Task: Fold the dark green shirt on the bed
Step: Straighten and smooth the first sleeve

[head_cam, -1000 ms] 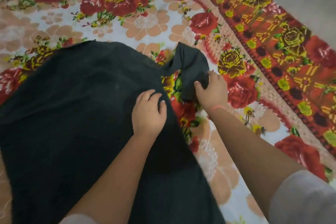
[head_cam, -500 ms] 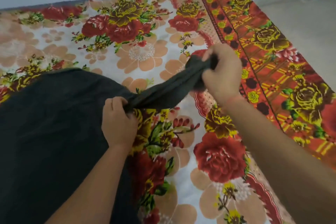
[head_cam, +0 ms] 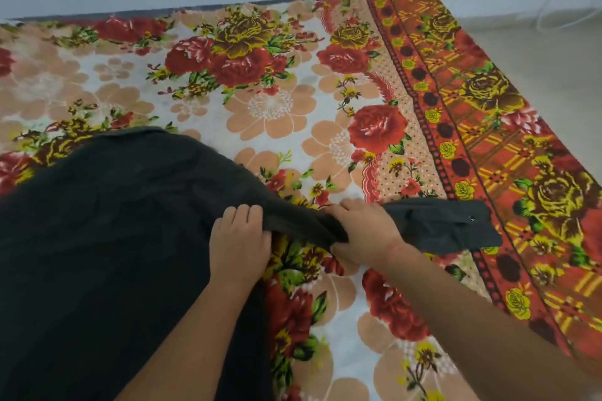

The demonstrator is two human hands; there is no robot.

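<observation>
The dark green shirt (head_cam: 107,238) lies spread over the left half of the bed, its body flat and its sleeve stretched out to the right. The sleeve's cuff (head_cam: 449,228), with a small button, lies flat on the red border of the bedsheet. My left hand (head_cam: 239,238) grips the shirt where the sleeve joins the body. My right hand (head_cam: 361,234) holds the sleeve near its middle, fingers over the cloth and thumb curled under it.
The bed is covered by a floral bedsheet (head_cam: 270,101) with red roses and an orange-red patterned border (head_cam: 482,127) along the right. Beyond the bed's right edge is pale floor (head_cam: 560,52). A wall runs behind the far edge.
My right hand has lowered the sleeve from the air and drawn it out to the right, so it now lies stretched on the bed. My left hand keeps its grip at the sleeve's base.
</observation>
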